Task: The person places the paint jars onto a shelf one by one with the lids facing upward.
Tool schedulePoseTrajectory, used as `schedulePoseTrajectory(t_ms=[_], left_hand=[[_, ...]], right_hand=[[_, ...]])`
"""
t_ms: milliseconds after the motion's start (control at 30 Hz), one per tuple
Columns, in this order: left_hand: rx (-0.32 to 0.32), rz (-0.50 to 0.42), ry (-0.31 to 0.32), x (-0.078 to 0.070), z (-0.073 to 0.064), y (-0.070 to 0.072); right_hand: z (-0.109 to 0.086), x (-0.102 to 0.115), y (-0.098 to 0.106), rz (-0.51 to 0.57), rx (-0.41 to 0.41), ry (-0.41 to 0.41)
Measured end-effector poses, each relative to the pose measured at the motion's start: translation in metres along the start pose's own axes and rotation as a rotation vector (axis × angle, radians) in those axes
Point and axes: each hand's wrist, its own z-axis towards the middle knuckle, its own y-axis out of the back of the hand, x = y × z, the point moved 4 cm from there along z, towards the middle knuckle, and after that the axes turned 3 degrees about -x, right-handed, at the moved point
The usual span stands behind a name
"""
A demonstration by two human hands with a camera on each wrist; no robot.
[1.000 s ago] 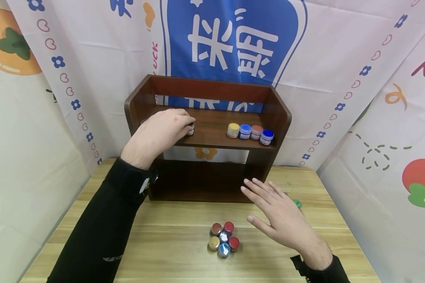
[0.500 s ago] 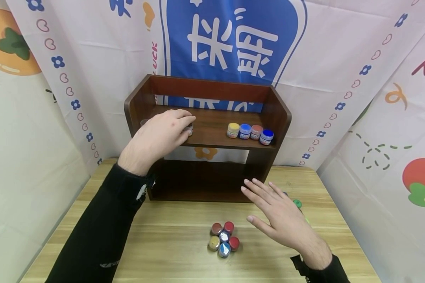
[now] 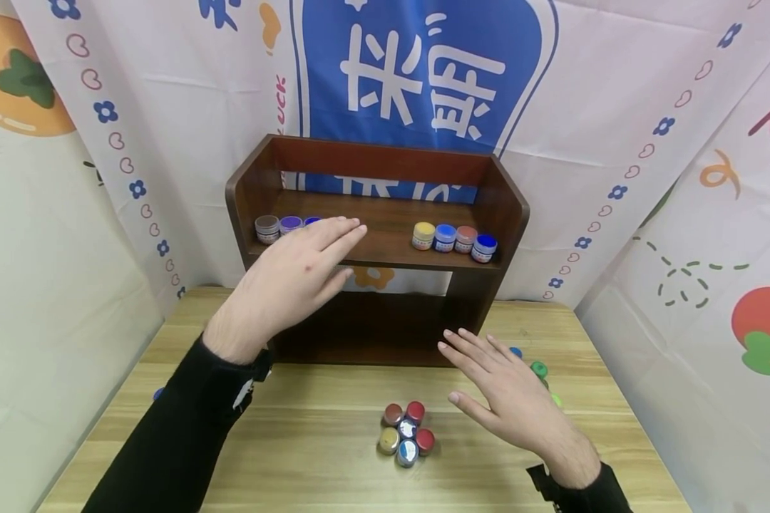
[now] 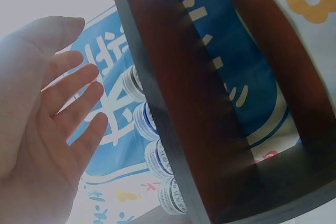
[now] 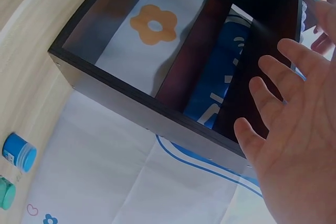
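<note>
My left hand (image 3: 289, 285) hangs in front of the shelf's upper tier with its fingers extended and nothing in them. Behind it, a brown-lidded paint jar (image 3: 267, 229) and a purple-lidded paint jar (image 3: 290, 225) stand on the left of that tier. A blue-lidded jar (image 3: 311, 221) there is partly hidden by the hand. In the left wrist view several jars line the board's edge, the nearest to the palm being a jar (image 4: 132, 83) with a pale label. My right hand (image 3: 513, 399), fingers spread and holding nothing, is over the table's right side.
A dark wooden shelf (image 3: 385, 256) stands at the table's back. Yellow (image 3: 423, 236), blue and red-brown jars fill its upper right. A cluster of jars (image 3: 407, 429) sits mid-table. Green (image 3: 539, 369) and blue (image 5: 19, 152) jars lie right; a blue thing (image 3: 158, 392) lies left.
My left hand has let go of a jar on the upper tier and drawn back toward me, its fingers straightening. More left-side jars now show. The right hand has stayed almost still.
</note>
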Motion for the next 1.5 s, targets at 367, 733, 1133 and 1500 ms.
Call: schedulePoseTrajectory(t_ms=[367, 733, 1133, 1500], left_hand=[[0.004, -0.019, -0.052, -0.019, -0.029, -0.017], [0.037, -0.012, -0.092, -0.033, -0.052, -0.043], [0.066, -0.042, -0.127, -0.053, -0.068, -0.069], [0.156, -0.106, -0.124, -0.069, -0.075, -0.083]], right_hand=[[-0.002, -0.002, -0.014, 0.002, 0.076, -0.014], [-0.006, -0.009, -0.025, -0.050, 0.068, 0.014], [-0.011, -0.027, -0.031, -0.024, 0.077, -0.053], [-0.020, -0.052, -0.030, -0.005, 0.058, -0.115]])
